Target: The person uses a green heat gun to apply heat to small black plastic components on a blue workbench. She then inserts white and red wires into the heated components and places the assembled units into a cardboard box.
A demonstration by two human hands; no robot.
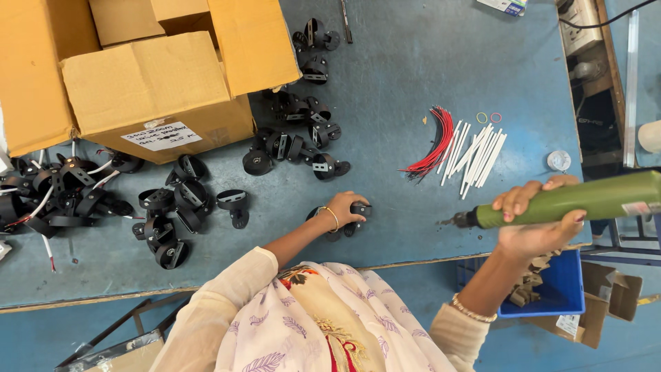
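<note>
Left hand (342,209) clamps down on a black bracket part (358,209) at the near edge of the blue table (399,83), while the right hand (533,220) grips a green electric screwdriver (571,200) raised level off to the side.

We see a small black round metal bracket part (354,215) lying flat on the blue table (413,89) near its front edge, mostly covered by the left hand (342,209), whose fingers (358,204) press down on top of it so only its dark rim shows at either side. We also see a long olive-green cylindrical electric screwdriver (571,200), gripped around its body by the right hand (540,220). It lies nearly level above the table's right front corner, its dark metal tip pointing left toward the bracket and well apart from it.
</note>
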